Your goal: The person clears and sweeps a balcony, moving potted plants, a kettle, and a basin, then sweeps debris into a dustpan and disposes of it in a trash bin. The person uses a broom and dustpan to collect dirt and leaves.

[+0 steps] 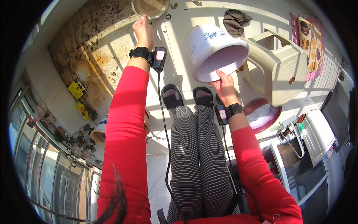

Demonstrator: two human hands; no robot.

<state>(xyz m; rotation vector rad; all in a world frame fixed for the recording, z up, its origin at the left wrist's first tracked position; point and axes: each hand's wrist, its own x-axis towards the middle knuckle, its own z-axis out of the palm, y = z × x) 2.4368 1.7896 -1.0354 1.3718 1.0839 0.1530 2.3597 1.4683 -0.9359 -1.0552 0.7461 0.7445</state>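
My right hand (pixel 226 89) grips the rim of a white flowerpot (pixel 205 42) with blue plant decoration. The pot is tilted on its side, its mouth turned towards me, and its inside looks bare. At the top of the view, the curled fingers of my left hand (pixel 143 33) pinch the near rim of a round, pale saucer (pixel 165 11). Brown residue covers the saucer's bottom, and its far side is cut off by the view. Both wrists carry a strapped black device with a cable.
A beige plastic stool (pixel 288 72) lies on its side at right, near a red basin (pixel 275 119). A dark cloth (pixel 236 21) lies beyond the pot. Dirt and dry leaves litter the stained floor area (pixel 103 36) at left. Potted plants (pixel 81 140) stand by the railing (pixel 50 173).
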